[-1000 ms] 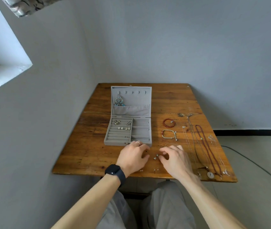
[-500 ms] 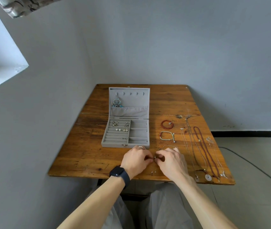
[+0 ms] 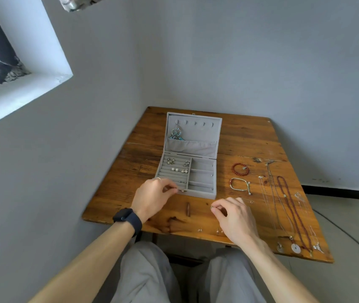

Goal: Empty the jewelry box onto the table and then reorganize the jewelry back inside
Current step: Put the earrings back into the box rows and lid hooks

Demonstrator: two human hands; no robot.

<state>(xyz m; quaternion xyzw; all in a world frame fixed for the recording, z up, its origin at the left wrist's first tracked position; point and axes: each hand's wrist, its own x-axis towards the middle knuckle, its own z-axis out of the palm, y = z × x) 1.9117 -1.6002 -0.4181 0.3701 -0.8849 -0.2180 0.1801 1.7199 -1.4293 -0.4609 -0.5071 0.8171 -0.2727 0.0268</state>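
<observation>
At the open grey felt jewelry box's (image 3: 200, 194) front edge, the left hand (image 3: 154, 197) pinches a tiny metal piece (image 3: 176, 189); the right hand (image 3: 234, 217) pinches a silvery stud (image 3: 211, 207) nearby.

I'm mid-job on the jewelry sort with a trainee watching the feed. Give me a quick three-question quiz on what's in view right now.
1. True or false: the jewelry box has its lid shut.
2. Where does the red bead bracelet lie? A, in the box's right compartments; B, on the table, right of the box; C, hung in the lid.
3. Short answer: both hands pinch; which one is at the box's front edge?
Key: 1 false, the lid stands open. 2 B. 3 the left hand; the right hand pinches a small piece over the table, apart from the box.
</observation>
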